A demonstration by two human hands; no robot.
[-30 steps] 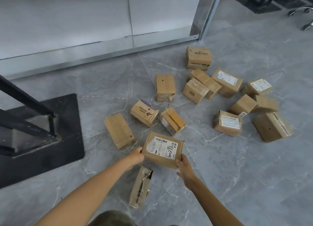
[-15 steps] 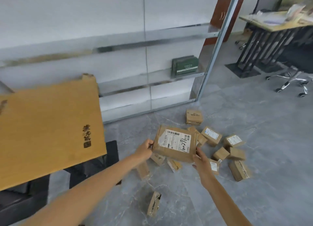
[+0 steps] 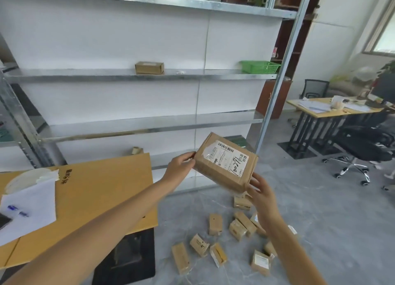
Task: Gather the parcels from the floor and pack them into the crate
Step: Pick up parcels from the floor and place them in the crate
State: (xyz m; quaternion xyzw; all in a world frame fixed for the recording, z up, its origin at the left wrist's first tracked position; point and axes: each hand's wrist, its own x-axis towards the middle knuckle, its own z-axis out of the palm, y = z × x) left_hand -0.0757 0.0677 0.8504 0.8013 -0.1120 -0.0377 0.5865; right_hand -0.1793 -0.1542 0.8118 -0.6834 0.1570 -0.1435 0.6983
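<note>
A brown cardboard parcel [image 3: 225, 162] with a white shipping label is held in the air in front of the metal shelving, tilted. My left hand [image 3: 180, 168] grips its left edge and my right hand [image 3: 259, 187] grips its lower right corner. Several more small cardboard parcels [image 3: 214, 224] lie scattered on the grey floor below, partly hidden behind my right forearm. A green plastic crate [image 3: 259, 67] sits on the right end of the upper-middle shelf.
A wooden table [image 3: 89, 199] with white papers [image 3: 27, 210] stands at the left on a black base. Metal shelving [image 3: 149, 75] carries one small box [image 3: 149, 67]. A desk [image 3: 333, 109] and black office chair [image 3: 363, 152] are at the right.
Both hands have lifted the labelled parcel from the floor to chest height. The view has risen from the floor to the shelving and room.
</note>
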